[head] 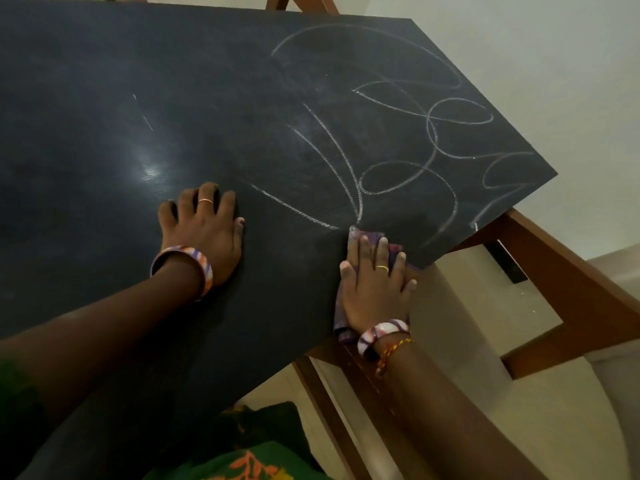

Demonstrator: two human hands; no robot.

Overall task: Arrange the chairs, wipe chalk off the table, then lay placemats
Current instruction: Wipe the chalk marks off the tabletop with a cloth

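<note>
table: dark top (104,81), fills most of the view, seen from above and tilted in frame; brown wood frame (568,289) shows under the right edge
chalk: white loops and arcs (398,133) over the right half of the top, reaching to the right edge; two short faint strokes (147,121) left of centre
smear: pale hazy patch with glare (149,168) just above the left hand
cloth: purple patterned (367,235), flat on the top at the near right edge, mostly hidden under the right hand; far end touches the bottom of the chalk lines, near end sticks out by the wrist
right hand: (375,289) palm down on the cloth, fingers straight and slightly spread, pressing it to the top; ring on one finger; striped bangle (381,336) and red-yellow thread at the wrist
left hand: (204,226) flat on bare top left of the chalk, fingers spread with tips bent a little, holds nothing; ring on one finger; striped bangle (187,268) at the wrist
hands: well apart, cloth only under the right one
chairs: wood bars (301,1) at the far edge of the top, cannot tell if chair parts
person: green garment with orange print (249,462) at bottom centre
floor: pale (485,341), below the right edge of the table
</note>
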